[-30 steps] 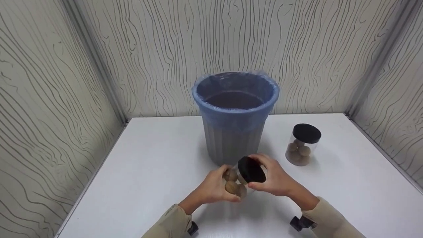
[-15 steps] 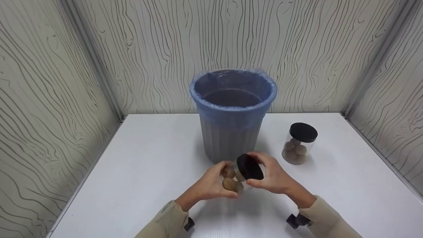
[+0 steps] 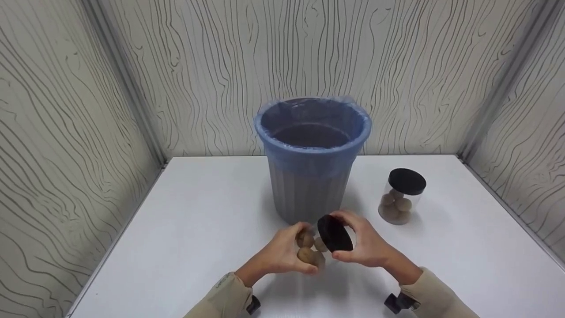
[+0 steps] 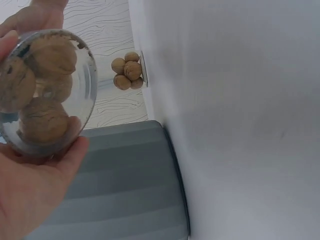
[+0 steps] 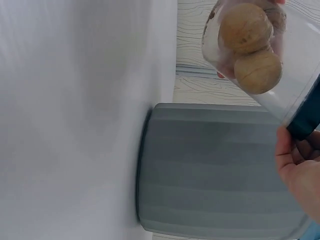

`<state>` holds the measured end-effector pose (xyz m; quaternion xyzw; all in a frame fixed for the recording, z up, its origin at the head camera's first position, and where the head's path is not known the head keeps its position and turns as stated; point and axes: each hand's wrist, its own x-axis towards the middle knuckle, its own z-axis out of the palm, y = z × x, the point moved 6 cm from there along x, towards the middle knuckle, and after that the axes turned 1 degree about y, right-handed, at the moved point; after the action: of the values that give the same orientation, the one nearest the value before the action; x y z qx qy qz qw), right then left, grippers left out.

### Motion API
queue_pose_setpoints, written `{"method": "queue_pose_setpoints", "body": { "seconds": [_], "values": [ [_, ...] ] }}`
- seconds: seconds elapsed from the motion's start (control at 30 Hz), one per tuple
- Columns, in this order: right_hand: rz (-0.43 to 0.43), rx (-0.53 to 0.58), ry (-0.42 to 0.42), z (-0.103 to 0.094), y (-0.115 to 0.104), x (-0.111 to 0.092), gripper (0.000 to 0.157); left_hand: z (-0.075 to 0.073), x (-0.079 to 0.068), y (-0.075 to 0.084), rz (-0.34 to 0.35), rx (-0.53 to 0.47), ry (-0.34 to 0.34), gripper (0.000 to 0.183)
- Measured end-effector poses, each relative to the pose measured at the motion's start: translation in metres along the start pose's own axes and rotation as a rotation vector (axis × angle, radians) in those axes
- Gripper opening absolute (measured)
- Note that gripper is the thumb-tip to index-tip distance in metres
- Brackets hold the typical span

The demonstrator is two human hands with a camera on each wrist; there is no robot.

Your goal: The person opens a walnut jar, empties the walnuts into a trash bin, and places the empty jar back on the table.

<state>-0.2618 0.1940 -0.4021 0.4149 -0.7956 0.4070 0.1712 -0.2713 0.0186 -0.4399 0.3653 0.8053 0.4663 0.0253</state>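
Observation:
Both hands hold a clear plastic jar (image 5: 292, 55) with walnuts (image 4: 45, 120) inside, tilted in front of the bin. My left hand (image 3: 282, 251) grips the base end, thumb and fingers spread round its wall. At the other end, my right hand (image 3: 368, 243) grips the black lid (image 3: 336, 235) by its edge, the lid sitting at the jar's mouth. In the right wrist view, the right thumb and fingers (image 5: 284, 155) pinch the lid's rim. The jar is held above the white table (image 3: 198, 212).
A grey ribbed bin (image 3: 304, 194) lined with a blue bag (image 3: 309, 161) stands just behind the hands. To the right is a second clear jar (image 3: 401, 198) of walnuts, upright with a black lid. Wood-grain-patterned panels (image 3: 212, 79) surround the table at the back and sides.
The lid and right hand have dipped slightly toward the person, and the lid's angle has shifted a little. Both hands keep their hold, while the camera view has moved slightly.

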Motion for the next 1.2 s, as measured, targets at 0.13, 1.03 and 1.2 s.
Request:
{"method": "queue_pose_setpoints", "body": {
  "seconds": [0.13,1.03,1.2],
  "values": [
    [-0.04,0.046,0.0,0.0001,0.0022,-0.002,0.072,0.0029,-0.0008,-0.0006,-0.018,-0.002,-0.013,0.079],
    [0.131,-0.07,0.058,0.0007,-0.0004,-0.0016,0.061,0.0066,0.0005,-0.0023,-0.148,-0.044,0.018,0.084],
    [0.048,-0.05,0.083,0.0027,-0.0039,-0.0008,0.058,0.0057,0.002,0.0006,-0.087,-0.081,-0.027,0.082]
  ]
}}
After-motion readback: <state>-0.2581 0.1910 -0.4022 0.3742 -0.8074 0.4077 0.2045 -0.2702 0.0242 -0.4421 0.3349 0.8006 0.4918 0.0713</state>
